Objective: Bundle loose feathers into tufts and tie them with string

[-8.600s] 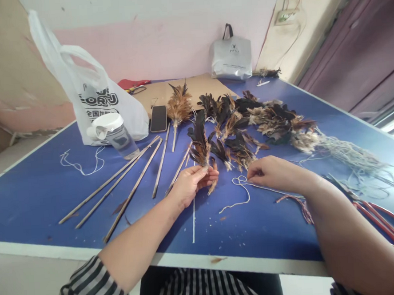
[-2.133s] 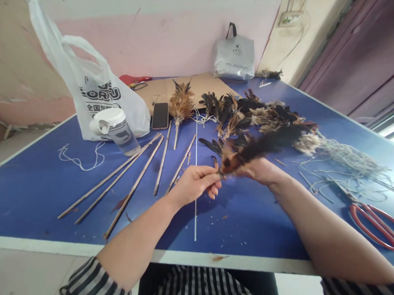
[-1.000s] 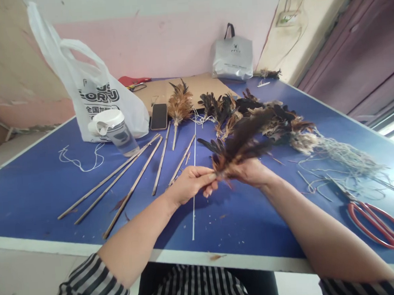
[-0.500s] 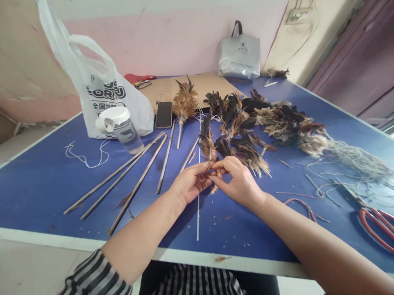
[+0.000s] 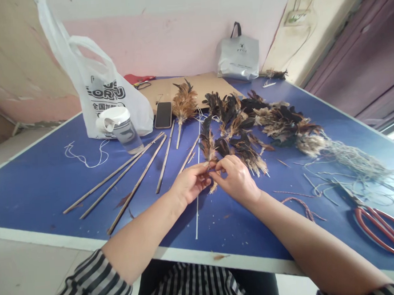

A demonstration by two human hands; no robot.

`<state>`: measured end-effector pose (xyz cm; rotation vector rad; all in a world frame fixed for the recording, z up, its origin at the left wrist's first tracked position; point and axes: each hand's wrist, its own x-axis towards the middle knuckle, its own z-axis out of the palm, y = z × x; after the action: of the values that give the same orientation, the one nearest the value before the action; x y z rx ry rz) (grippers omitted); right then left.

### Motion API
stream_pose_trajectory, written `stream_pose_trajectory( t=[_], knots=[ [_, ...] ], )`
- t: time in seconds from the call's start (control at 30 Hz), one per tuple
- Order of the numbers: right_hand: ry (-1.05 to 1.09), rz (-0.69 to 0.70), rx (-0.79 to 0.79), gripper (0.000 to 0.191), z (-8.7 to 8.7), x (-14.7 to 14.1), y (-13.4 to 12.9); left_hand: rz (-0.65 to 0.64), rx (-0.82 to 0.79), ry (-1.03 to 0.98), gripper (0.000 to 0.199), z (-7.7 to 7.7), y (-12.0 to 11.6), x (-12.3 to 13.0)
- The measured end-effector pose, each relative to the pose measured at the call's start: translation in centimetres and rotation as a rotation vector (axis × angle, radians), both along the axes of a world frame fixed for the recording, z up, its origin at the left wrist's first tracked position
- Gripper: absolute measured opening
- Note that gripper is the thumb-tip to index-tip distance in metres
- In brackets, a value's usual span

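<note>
Near the front of the blue table, my left hand (image 5: 193, 181) is closed on the lower end of a brown and black feather bunch (image 5: 208, 142), which points away from me. My right hand (image 5: 235, 177) meets it from the right, thumb and fingers pinched at the base of the same bunch. Whatever thin thing is between the fingertips is too small to make out. Light feather ends (image 5: 213, 186) show below the fingers. More dark and tan feathers (image 5: 245, 151) lie just beyond my right hand.
Thin sticks (image 5: 139, 182) lie left of my hands, with a phone (image 5: 163, 115), a lidded cup (image 5: 127, 134) and a white bag (image 5: 113, 94) behind. To the right are a feather pile (image 5: 282, 120), loose strings (image 5: 358, 157) and red-handled scissors (image 5: 378, 225). Cardboard (image 5: 209, 82) lies at the back.
My right hand's fingers have shifted slightly and closed in nearer to the left fingertips. My left hand keeps its hold. The view has moved a little.
</note>
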<state>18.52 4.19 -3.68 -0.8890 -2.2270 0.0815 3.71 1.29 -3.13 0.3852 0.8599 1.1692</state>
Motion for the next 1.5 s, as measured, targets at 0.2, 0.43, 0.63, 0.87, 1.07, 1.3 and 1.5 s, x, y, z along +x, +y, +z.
stream_pose_trajectory(
  t=[0.2, 0.43, 0.63, 0.87, 1.07, 1.3, 1.5],
  knots=[
    [-0.057, 0.041, 0.051, 0.019, 0.2, -0.3, -0.1, -0.022, -0.059, -0.237, 0.012, -0.1, 0.1, -0.1],
    [0.261, 0.137, -0.397, 0.018, 0.6, -0.7, -0.8, 0.014, 0.010, -0.087, 0.008, -0.7, 0.1, 0.1],
    [0.344, 0.133, -0.559, 0.018, 1.1, -0.5, -0.9, 0.045, 0.167, 0.227, 0.022, -0.5, -0.4, 0.8],
    [0.253, 0.106, -0.511, 0.018, 1.9, 0.0, -0.5, -0.009, 0.278, 0.490, 0.029, -0.6, -0.4, 0.7],
    [0.458, 0.139, -0.905, 0.023, 1.3, -0.2, 0.3, -0.113, 0.370, 0.702, 0.026, -0.7, -0.5, 0.4],
    [0.714, 0.240, -1.207, 0.022, 0.8, -0.6, 0.6, -0.060, 0.340, 0.689, 0.022, -0.3, -0.6, 0.5],
    [0.829, 0.231, -1.431, 0.020, 0.1, -0.3, 1.4, -0.121, 0.294, 0.675, 0.023, -0.6, -0.1, 0.2]
  ],
)
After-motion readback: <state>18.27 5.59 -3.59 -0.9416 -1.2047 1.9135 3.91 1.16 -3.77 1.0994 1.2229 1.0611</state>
